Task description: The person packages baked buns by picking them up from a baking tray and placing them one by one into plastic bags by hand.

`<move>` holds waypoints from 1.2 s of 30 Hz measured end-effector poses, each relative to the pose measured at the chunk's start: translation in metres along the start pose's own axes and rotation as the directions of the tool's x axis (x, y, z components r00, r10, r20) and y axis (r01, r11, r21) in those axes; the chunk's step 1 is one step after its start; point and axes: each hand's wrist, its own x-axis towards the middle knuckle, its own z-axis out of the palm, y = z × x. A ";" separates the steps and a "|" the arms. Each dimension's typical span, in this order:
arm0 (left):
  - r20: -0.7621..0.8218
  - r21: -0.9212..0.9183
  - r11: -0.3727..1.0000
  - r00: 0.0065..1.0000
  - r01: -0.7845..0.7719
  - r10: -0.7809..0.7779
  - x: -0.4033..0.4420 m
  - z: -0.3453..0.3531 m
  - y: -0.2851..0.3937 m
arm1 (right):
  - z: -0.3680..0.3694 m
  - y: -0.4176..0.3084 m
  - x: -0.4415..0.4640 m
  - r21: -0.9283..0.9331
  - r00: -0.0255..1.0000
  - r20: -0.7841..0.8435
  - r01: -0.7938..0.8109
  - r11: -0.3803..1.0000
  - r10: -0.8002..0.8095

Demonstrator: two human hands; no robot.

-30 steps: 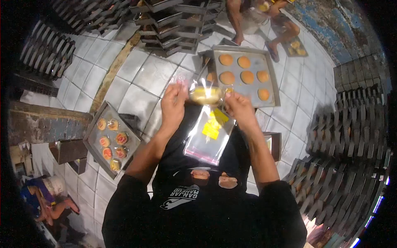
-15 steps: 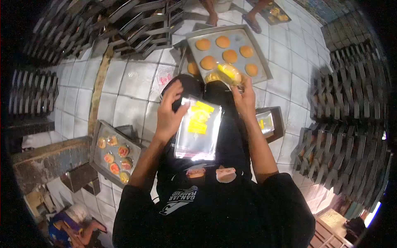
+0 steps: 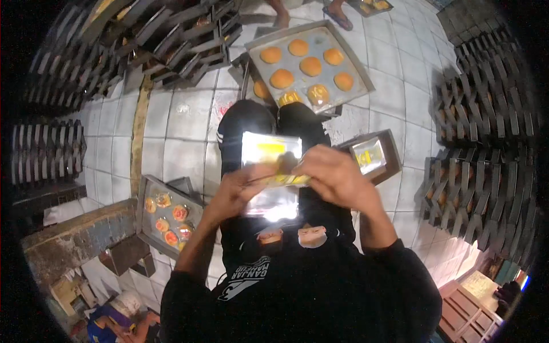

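Observation:
A stack of clear plastic bags [image 3: 271, 200] with yellow print lies on my lap. Just above it, both hands meet at one plastic bag [image 3: 289, 180], slightly blurred by motion. My left hand [image 3: 237, 187] pinches the bag's left side, and my right hand [image 3: 337, 176] has its fingers closed on the right side. Whether anything is inside the bag I cannot tell. Beyond my knees a metal tray [image 3: 357, 70] holds several round golden buns [image 3: 310, 66]. On its near edge sits a bun in a printed bag [image 3: 318, 95].
At left, a second tray [image 3: 150, 226] carries wrapped buns with red and yellow toppings. A box [image 3: 392, 163] with more printed bags [image 3: 369, 155] stands at right. Stacked trays [image 3: 469, 200] line both sides. Another person's feet [image 3: 337, 16] are at the top; someone sits lower left.
The bagged bun has left my right hand and now rests on the tray. My right hand has come back over my lap, and both hands have closed on a plastic bag.

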 end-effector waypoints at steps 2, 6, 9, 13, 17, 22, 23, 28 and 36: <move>0.421 -0.139 0.988 0.907 0.066 -0.002 0.015 -0.015 -0.017 | -0.024 0.027 0.011 0.407 0.989 0.126 -0.127 0.904 0.083; -0.211 -0.443 0.896 0.971 0.005 -0.110 0.049 -0.022 -0.011 | 0.026 0.251 0.020 0.233 0.686 -0.165 -0.671 0.703 0.709; -0.421 -0.716 0.653 0.899 -0.247 -0.123 0.086 -0.012 -0.006 | 0.041 0.318 0.054 -0.416 0.776 0.295 -0.421 0.806 0.557; -0.341 -0.749 0.640 0.927 -0.168 -0.156 0.095 -0.002 -0.041 | 0.078 0.363 0.150 0.226 0.812 0.211 -0.582 0.781 0.544; -0.377 -0.683 0.722 0.900 -0.109 -0.221 0.099 -0.002 -0.028 | 0.149 0.447 0.196 -0.034 0.870 -0.072 -0.491 0.870 0.488; -0.412 -0.684 0.714 0.886 -0.149 -0.210 0.105 -0.002 -0.031 | 0.171 0.425 0.216 0.114 0.664 -0.084 -0.734 0.669 0.743; -0.413 -0.648 0.747 0.893 -0.148 -0.181 0.106 -0.003 -0.032 | 0.180 0.425 0.214 -0.006 0.735 -0.178 -0.666 0.746 0.655; -0.414 -0.680 0.720 0.883 -0.138 -0.223 0.107 -0.007 -0.026 | 0.174 0.399 0.196 0.324 0.776 -0.042 -0.585 0.743 0.629; -0.339 -0.880 0.441 0.885 -0.178 -0.320 0.112 -0.037 -0.018 | 0.019 0.111 0.143 0.978 0.862 0.020 -0.122 0.170 0.507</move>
